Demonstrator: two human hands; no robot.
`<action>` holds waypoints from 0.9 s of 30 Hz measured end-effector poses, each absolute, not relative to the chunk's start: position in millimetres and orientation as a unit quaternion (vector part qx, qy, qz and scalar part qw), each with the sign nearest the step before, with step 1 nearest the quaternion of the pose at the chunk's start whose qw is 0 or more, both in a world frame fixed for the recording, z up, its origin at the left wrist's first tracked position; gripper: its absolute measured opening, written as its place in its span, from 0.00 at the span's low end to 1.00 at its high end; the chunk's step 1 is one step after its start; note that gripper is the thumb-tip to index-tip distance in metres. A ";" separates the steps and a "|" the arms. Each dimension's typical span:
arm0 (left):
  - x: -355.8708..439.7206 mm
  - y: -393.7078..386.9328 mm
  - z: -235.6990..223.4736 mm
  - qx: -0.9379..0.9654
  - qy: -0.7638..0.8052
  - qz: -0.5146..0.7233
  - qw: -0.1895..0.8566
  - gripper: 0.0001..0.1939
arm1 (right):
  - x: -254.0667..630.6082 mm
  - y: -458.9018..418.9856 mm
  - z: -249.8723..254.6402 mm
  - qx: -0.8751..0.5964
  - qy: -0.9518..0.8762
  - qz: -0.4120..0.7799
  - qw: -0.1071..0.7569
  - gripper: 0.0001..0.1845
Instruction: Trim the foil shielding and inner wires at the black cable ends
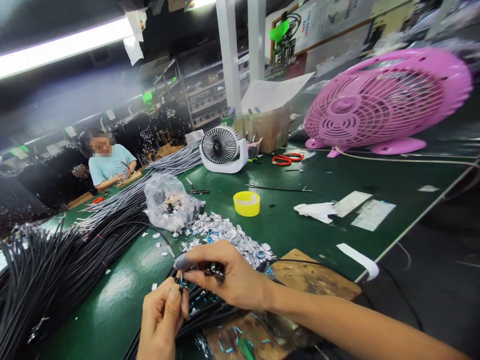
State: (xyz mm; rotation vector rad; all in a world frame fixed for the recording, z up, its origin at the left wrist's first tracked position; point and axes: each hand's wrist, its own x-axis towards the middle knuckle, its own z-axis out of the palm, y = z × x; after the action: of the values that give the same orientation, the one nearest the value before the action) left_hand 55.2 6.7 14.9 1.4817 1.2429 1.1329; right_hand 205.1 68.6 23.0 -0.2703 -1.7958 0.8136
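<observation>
At the lower middle of the head view, my left hand (163,315) is closed around the end of a black cable (181,289). Thin wires, one of them blue, stick up from that end. My right hand (228,275) pinches these wires between thumb and index finger, which wears a grey finger cot (182,262). Inside its curled palm shows a dark object (215,272) whose kind I cannot make out. More black cables lie beneath both hands. Behind them spreads a heap of silvery foil scraps (236,237).
Bundles of black cables (48,270) and grey cables (172,162) lie at left. A plastic bag (165,200), yellow tape roll (246,204), white fan (223,150), red-handled scissors (288,159) and pink fan (386,100) stand beyond. A wooden board (311,277) lies near me. Another person (110,162) sits across.
</observation>
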 end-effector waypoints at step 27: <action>56.6 1.5 20.6 0.646 0.529 0.542 0.094 0.08 | 201.5 71.3 23.8 -0.148 -0.709 0.517 0.457 0.11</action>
State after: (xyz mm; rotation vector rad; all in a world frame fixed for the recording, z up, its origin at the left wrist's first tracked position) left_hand 56.6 1.5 20.6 1.9170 1.5704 1.6073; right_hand 201.5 71.3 23.8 -0.3645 -1.7468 1.2736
